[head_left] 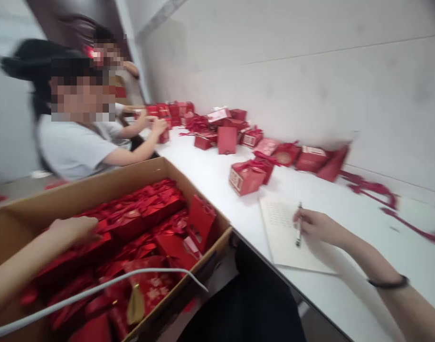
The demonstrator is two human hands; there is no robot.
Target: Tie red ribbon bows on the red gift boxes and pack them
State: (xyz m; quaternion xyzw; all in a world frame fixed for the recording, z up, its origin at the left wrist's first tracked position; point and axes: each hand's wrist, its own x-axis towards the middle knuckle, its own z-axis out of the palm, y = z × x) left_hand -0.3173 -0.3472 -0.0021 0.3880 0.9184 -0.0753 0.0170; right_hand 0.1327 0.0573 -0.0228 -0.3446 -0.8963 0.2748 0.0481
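Note:
My right hand [315, 225] pinches a pen [299, 225] above an open notebook [279, 242] with handwriting on its page. The notebook lies on the white table [374, 280]. My left hand [73, 230] reaches into a large cardboard box [132, 175], over rows of red gift boxes [127, 223] with ribbon bows. Its fingers point down and are blurred and partly hidden, so I cannot tell whether they hold anything. A flat red bag or box with a handle cutout [201, 223] stands in the right corner of the cardboard box.
Several red gift boxes [249, 178] and loose red ribbon [377, 190] lie along the wall. A white cable [132, 274] crosses the cardboard box in front. To the left, a co-worker [78, 147] handles a red box [164, 135]; another person [128, 80] is behind.

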